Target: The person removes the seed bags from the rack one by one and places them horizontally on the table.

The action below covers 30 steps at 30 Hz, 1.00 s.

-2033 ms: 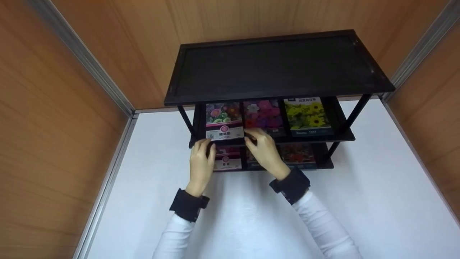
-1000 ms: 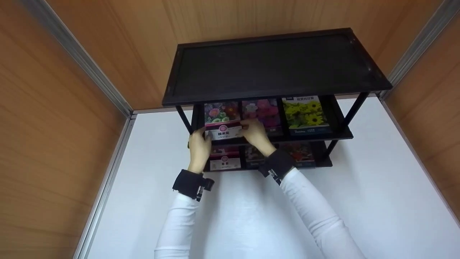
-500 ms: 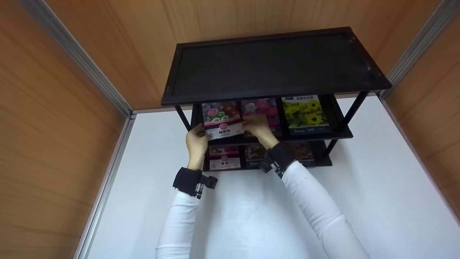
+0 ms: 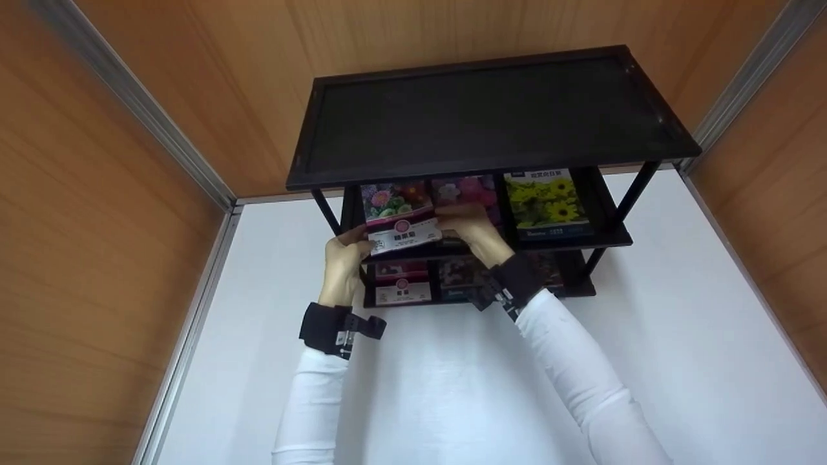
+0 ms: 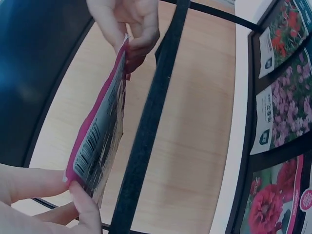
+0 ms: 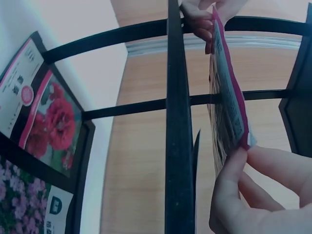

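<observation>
Pink-and-white, the flower-printed packet (image 4: pixel 402 231) mid-frame is pinched by left hand (image 4: pixel 341 261) and right hand (image 4: pixel 477 231), seemingly midway, off the black shelf (image 4: pixel 555 247) where a yellow-flowered packet (image 4: pixel 546 203) lies.

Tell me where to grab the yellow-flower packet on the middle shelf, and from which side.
Likely best: pinch the near right corner of the yellow-flower packet, coming from the front. In the head view that corner shows clear of the top board, which overlaps its far end, and the bare shelf beside it leaves finger room.
</observation>
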Tool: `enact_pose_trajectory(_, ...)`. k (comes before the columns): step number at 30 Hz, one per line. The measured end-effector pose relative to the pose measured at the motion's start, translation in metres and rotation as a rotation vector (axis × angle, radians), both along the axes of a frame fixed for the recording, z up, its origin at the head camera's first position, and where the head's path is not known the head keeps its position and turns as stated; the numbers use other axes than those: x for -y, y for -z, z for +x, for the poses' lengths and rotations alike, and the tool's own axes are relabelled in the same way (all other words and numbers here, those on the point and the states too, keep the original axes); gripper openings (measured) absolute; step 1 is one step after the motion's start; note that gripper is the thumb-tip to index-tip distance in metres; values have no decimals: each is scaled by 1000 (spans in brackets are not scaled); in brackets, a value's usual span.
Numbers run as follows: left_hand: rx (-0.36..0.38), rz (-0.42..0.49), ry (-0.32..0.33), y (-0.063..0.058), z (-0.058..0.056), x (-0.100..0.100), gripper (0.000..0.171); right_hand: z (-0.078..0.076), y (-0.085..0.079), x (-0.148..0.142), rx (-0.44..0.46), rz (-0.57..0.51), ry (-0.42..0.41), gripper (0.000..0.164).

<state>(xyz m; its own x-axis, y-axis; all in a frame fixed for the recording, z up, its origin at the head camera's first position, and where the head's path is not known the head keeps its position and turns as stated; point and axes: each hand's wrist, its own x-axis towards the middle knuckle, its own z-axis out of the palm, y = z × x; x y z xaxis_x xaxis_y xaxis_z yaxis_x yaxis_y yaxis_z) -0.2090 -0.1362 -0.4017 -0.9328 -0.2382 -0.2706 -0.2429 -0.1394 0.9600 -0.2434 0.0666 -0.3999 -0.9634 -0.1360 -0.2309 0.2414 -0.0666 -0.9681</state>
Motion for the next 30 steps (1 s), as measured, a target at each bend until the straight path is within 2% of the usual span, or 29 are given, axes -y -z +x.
enact_pose_trajectory(6, -2, 30, 27, -1, 9, 0, 45, 13, 3, -6, -8, -93, -16, 40)
enact_pose_trajectory(15, -65, 14, 41, 0, 27, 0, 44, 31, 6, -7, 59, -129, 11, 42)
enact_pose_trajectory(30, -107, -39, 0, 10, 63, 0, 44, 69, 18, -3, 43, -99, 74, 36)
